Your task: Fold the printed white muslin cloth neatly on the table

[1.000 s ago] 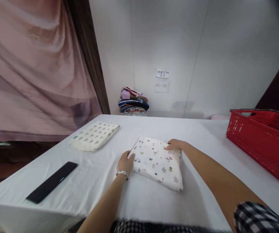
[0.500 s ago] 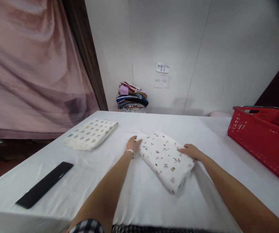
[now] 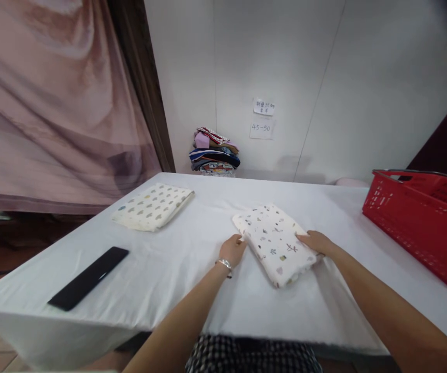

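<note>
Matt printed cloth [image 3: 272, 238], red plastic basket [image 3: 413, 225], shiny bracelet [image 3: 225, 263] (metal-looking).

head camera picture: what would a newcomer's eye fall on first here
Probably the bright red perforated plastic basket at the right edge. Next, near the middle, comes the folded white fabric with small printed motifs, between the left hand and the right hand. The long, flat black object stands out against the white-covered table at left.
</note>
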Available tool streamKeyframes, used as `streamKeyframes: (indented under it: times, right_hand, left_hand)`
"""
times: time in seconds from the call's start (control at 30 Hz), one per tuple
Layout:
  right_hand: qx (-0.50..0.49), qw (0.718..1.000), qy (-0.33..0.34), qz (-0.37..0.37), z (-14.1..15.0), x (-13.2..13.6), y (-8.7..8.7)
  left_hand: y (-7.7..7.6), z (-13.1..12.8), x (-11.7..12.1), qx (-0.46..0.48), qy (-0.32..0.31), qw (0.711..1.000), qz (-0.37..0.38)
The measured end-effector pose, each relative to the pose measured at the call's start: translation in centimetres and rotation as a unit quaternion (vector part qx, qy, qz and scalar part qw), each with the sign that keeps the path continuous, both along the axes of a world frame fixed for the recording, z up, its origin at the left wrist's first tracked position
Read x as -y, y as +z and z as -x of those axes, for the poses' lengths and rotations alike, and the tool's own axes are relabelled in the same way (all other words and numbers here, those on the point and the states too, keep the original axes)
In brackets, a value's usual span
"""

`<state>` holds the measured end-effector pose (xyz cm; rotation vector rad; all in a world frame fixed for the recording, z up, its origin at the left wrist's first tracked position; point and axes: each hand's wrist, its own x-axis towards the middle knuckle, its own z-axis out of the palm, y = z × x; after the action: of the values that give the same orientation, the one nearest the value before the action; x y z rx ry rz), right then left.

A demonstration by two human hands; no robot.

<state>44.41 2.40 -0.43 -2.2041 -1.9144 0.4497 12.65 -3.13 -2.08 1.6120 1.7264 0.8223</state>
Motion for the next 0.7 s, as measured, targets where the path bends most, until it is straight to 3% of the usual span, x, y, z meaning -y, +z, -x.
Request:
streamKeyframes:
  times: [0.17, 0.4, 0.53, 0.7]
  right_hand:
    - [-0.054, 0.995, -0.023, 0.082, -0.7, 0.2, 1.1]
    - [-0.061, 0.990, -0.019, 0.123, -0.7, 0.4, 2.3]
    - [-0.090, 0.987, -0.012, 0.131, 0.6, 2.4, 2.2]
    - [-0.108, 0.984, 0.067, 0.122, 3.1, 5.5, 1.9]
  left_hand:
    - [0.9, -2.9, 0.3, 0.061, 0.033, 0.992, 0.104]
    - [1.2, -6.0, -0.3, 0.032, 0.088, 0.991, 0.097]
    - [1.6, -4.7, -1.9, 0.024, 0.111, 0.992, 0.056]
    - [2.2, -0.9, -3.1, 0.028, 0.112, 0.992, 0.053]
